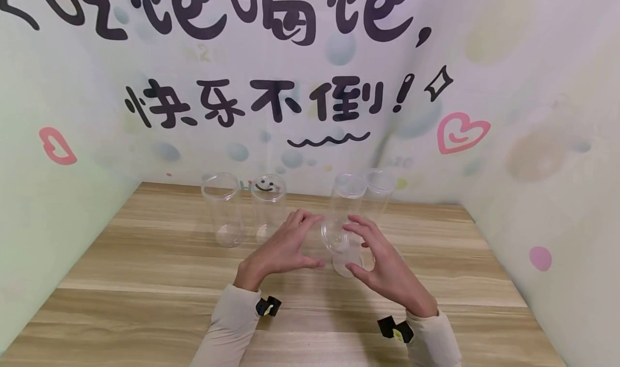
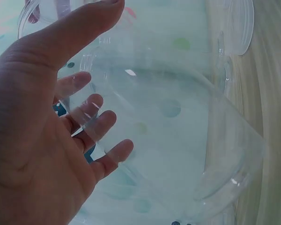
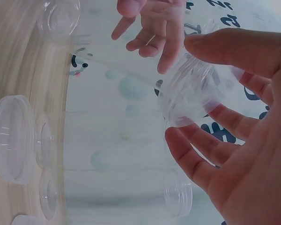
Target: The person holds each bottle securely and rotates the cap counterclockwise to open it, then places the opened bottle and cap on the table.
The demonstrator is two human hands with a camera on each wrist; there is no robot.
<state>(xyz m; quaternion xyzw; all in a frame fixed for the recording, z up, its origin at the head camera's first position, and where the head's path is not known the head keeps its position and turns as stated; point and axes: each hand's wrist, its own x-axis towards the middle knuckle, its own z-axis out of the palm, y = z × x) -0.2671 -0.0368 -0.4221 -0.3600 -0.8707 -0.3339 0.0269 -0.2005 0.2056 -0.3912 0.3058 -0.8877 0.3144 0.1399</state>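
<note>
Between both hands a clear plastic jar (image 2: 192, 154) tilts, its threaded mouth (image 3: 187, 93) toward the right hand. My right hand (image 1: 387, 270) grips it near that mouth, thumb and fingers curled round. My left hand (image 1: 283, 243) is spread about the jar, thumb on one side and fingers behind it. Through the clear wall its fingertips (image 2: 124, 151) show in the left wrist view; whether they press on the jar is hard to tell. Under the hands, a translucent lid (image 3: 13, 140) lies on the table.
Two clear jars stand at the left, an outer jar (image 1: 220, 211) and an inner jar (image 1: 268, 200). Two more jars, a nearer one (image 1: 350, 189) and a farther one (image 1: 381, 181), stand behind the right hand. Printed backdrop walls (image 1: 242, 141) enclose the wooden table (image 1: 145, 281).
</note>
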